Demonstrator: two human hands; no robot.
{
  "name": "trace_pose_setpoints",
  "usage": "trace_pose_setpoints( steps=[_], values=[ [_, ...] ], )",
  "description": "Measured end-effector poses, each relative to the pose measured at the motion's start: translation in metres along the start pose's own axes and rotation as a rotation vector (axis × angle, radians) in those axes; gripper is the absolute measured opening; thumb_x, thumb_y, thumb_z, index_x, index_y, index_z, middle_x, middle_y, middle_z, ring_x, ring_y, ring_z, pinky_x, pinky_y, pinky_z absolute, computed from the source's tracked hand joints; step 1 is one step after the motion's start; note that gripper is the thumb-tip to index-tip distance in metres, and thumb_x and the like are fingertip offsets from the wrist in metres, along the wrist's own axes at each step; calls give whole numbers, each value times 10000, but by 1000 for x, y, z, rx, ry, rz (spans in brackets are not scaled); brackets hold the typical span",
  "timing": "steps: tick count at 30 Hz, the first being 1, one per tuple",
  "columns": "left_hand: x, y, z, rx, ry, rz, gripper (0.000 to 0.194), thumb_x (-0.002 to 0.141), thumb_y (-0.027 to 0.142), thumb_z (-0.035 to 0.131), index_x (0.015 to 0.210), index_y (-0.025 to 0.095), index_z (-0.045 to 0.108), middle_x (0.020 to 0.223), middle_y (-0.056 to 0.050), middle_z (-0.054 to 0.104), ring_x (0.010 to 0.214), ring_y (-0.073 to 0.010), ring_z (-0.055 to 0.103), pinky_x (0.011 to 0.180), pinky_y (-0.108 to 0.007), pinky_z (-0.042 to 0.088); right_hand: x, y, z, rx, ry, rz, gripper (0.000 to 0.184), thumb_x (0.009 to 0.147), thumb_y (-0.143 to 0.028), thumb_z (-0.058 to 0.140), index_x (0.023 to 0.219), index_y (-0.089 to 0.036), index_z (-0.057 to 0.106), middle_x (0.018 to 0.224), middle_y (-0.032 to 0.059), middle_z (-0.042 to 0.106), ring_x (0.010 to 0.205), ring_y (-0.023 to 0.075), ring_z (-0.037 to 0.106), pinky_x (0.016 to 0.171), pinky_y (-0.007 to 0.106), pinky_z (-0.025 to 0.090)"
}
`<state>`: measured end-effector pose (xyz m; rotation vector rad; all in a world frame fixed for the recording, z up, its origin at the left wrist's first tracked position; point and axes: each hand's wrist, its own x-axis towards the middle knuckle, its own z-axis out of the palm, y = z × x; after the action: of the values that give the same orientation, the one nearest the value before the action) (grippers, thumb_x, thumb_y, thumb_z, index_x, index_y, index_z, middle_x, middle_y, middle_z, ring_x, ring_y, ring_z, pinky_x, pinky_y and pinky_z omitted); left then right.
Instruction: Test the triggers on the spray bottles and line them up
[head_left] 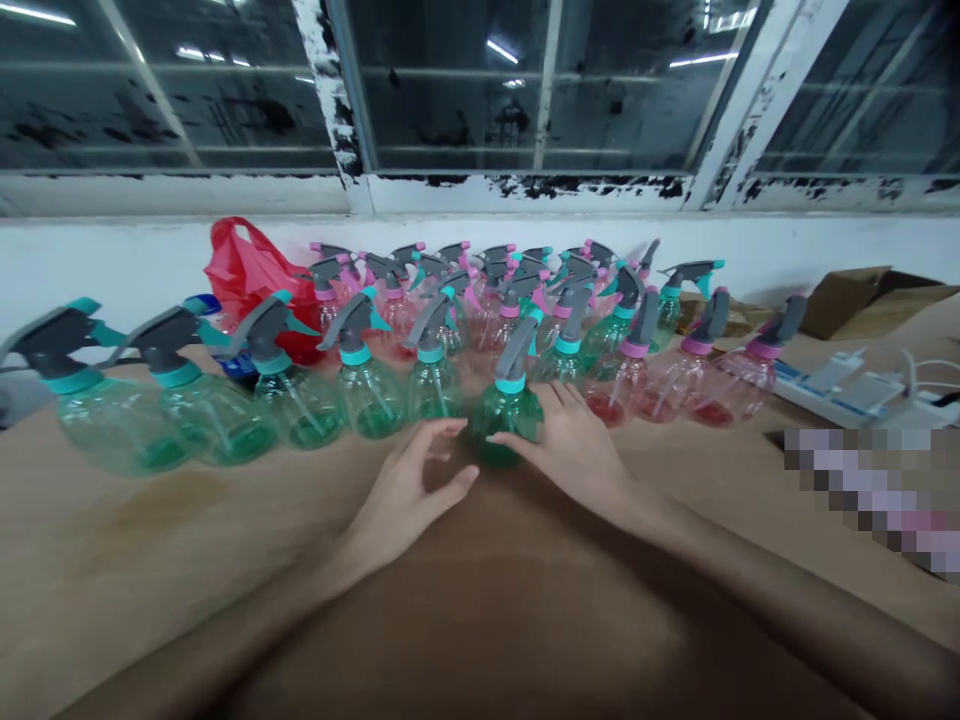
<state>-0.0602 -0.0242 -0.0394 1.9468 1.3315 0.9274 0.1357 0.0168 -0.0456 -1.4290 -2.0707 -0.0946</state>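
Note:
A green spray bottle [504, 412] with a grey trigger head and teal collar stands on the brown table [187, 540], a little in front of the rows. My right hand [574, 445] rests against its right side, fingers curved onto it. My left hand [409, 495] is just left of the bottle with fingers apart, thumb and forefinger reaching toward its base, holding nothing. Behind stand several green spray bottles [367, 385] in a row to the left and several pink spray bottles [679, 375] to the right.
A red plastic bag [247, 270] lies at the back left against the white wall. A white power strip [847, 385] with cables lies at the right, with a cardboard box [870, 295] behind it. Dark windows run above the wall. A blurred patch covers the right edge.

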Motion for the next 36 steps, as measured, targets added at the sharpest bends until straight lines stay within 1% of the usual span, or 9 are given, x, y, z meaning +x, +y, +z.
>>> trace_pose_setpoints(
  steps=[4,8,13,18,23,26,28,32,36],
  values=[
    [-27,-15,-12,19,-31,-108,236,845,351,496,1072,286,491,1157,-40,559,995,-228,586,891,-432,462,17,-3,5,-133,-14,87,606,724,-548,578,1142,-128,454,911,156,627,913,352,580,628,447,498],
    [-38,-21,-20,-48,-69,-154,189,860,340,469,1034,271,496,1133,-37,573,1040,-231,557,881,-410,465,31,-6,9,-193,-35,125,645,699,-548,605,1163,-136,429,846,149,638,834,346,612,559,423,499],
    [-39,-29,-21,-62,-87,-175,175,863,346,462,1000,252,518,1048,-21,602,986,-211,571,868,-385,463,44,-10,11,-235,-83,159,601,701,-554,600,1100,-129,453,851,146,636,819,317,620,565,384,493],
    [-36,-39,-17,-93,-110,-156,170,856,349,483,994,258,522,1013,-5,609,959,-193,574,861,-355,459,52,-15,12,-219,-118,209,626,684,-529,632,1122,-118,454,908,155,639,898,318,598,614,382,484],
    [-29,-40,-12,-125,-123,-144,169,862,349,476,999,259,520,1031,-11,596,953,-184,572,849,-341,451,39,-17,-1,-198,-50,129,629,703,-485,639,1196,-146,444,1021,130,634,998,306,558,642,363,487],
    [-21,-37,-7,-127,-133,-122,159,857,347,483,976,250,524,1021,-18,595,946,-185,574,849,-348,446,25,-5,-20,-191,-8,111,445,783,-479,550,1137,-212,513,981,77,656,896,271,608,620,346,477],
    [-13,-34,-2,-139,-141,-102,160,852,344,495,977,247,522,1011,-22,596,944,-186,579,850,-351,445,16,9,-32,-197,14,163,353,810,-496,499,1043,-241,572,927,52,671,801,258,634,579,334,461],
    [4,-22,11,-170,-170,-69,166,852,338,501,985,240,518,986,-27,599,921,-186,588,835,-353,449,8,37,-45,-182,18,295,349,825,-492,471,1007,-216,585,806,56,689,713,256,646,556,324,437],
    [19,-5,27,-190,-191,-49,180,856,350,497,994,237,519,977,-30,598,911,-184,581,794,-333,458,12,47,-40,-120,25,343,438,810,-508,481,1103,-186,530,934,88,680,786,284,645,612,356,456]
  ],
)
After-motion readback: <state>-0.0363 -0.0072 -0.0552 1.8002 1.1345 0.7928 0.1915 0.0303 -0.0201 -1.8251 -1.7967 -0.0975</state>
